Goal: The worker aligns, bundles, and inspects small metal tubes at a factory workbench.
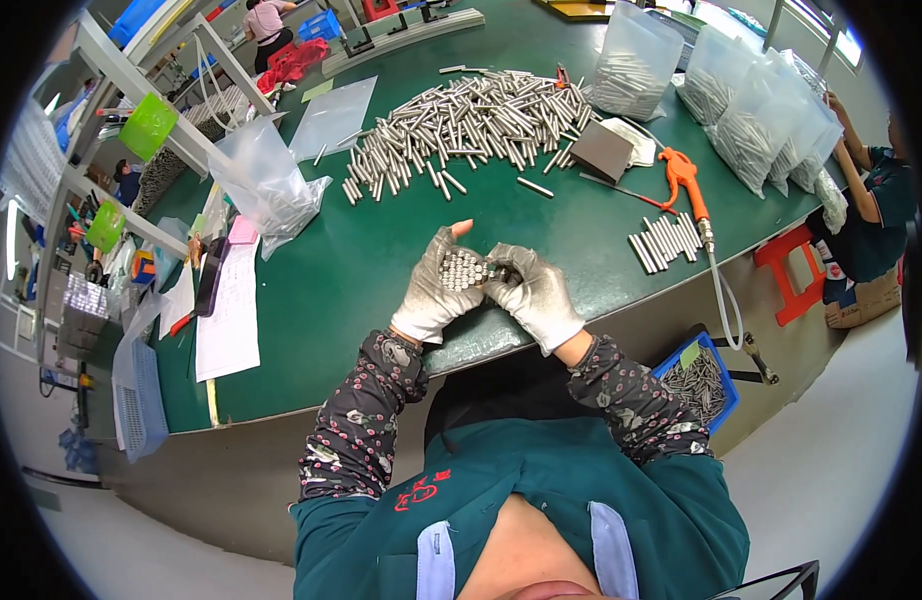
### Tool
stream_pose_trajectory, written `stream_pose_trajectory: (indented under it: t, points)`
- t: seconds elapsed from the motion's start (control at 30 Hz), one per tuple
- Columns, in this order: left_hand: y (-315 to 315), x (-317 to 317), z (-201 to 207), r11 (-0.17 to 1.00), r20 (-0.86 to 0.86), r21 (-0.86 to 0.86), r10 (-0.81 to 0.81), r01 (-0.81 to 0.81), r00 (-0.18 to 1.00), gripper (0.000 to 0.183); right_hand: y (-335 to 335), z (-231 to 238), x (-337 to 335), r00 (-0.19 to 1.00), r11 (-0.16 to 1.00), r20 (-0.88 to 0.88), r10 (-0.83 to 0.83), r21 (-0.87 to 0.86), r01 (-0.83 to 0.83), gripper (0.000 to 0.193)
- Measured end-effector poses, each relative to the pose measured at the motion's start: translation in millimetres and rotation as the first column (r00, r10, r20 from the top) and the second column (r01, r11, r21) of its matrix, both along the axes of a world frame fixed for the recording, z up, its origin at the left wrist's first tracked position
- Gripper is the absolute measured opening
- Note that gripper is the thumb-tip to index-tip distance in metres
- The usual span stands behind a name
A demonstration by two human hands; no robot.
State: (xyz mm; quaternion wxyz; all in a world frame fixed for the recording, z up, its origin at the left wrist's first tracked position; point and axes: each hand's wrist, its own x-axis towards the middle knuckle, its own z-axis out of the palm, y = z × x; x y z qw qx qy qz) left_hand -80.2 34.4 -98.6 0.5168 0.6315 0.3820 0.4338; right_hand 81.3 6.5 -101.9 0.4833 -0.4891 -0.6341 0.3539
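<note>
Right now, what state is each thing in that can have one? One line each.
Left hand: gloved, cupping held pins
Right hand: gloved, curled beside them
Held pins: bundled, ends up
Pin pile: loose, heaped
Pin row: side by side
Orange air gun: lying down
Blue bin: uncovered, holding pins

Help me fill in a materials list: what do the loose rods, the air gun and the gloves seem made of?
The rods: metal, perhaps steel, smooth; bright silvery highlights. 
The air gun: likely plastic; evenly orange, moulded-looking body. 
The gloves: probably fabric, matte; soft folds. Any coating is unclear.
</note>
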Motion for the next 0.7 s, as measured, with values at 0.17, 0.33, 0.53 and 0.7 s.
stream_pose_trajectory:
  t: [0.17, 0.33, 0.53, 0.7]
  points:
    - [0, 4, 2, 0.999, -0.033, 0.033, 0.023, -0.022, 0.999, 0.079, 4, -11, 0, 0.997, 0.997, -0.073, 0.002, 0.077, 0.004, 0.03]
    - [0, 2, -2, 0.999, 0.003, 0.023, 0.024, -0.024, 1.0, 0.077, 2, -5, -1, 0.996, 1.0, -0.092, 0.016, 0.021, -0.014, 0.029]
    - [-1, 2, 1, 1.0, 0.027, -0.008, 0.009, -0.008, 1.0, 0.077, 6, 3, 1, 1.0, 1.0, -0.021, 0.002, -0.012, -0.002, 0.021]
    - [2, 0, -3, 0.999, 0.026, -0.01, -0.034, 0.035, 0.999, 0.082, 12, 3, 7, 0.991, 1.0, 0.132, -0.005, -0.024, 0.008, 0.021]
